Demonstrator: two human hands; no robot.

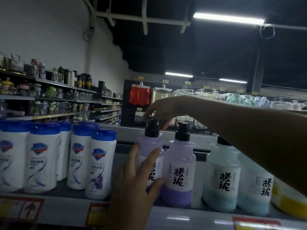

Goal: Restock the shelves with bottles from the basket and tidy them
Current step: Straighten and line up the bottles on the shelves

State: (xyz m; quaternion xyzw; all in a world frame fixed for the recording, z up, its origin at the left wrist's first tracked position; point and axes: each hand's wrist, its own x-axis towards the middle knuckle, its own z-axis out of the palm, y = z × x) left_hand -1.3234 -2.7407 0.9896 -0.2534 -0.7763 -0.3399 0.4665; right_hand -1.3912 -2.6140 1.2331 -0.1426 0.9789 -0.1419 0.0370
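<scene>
Bottles line the shelf [166,213], and the lilac bottle [150,147] stands upright between both hands: the right hand [159,112] pinches its black pump cap from above, the left hand [141,178] lies flat-fingered against its front, covering part of the label. Just right of the left hand stands another lilac bottle [180,170]; under the right forearm, pale green bottles [221,178], one partly hidden. White blue-capped bottles [99,165] stand left of the hands.

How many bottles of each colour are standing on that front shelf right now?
White bottles with blue caps: at least 6
Purple pump bottles: 2
Pale green pump bottles: 2
Total: at least 10; more may be hidden behind.
</scene>
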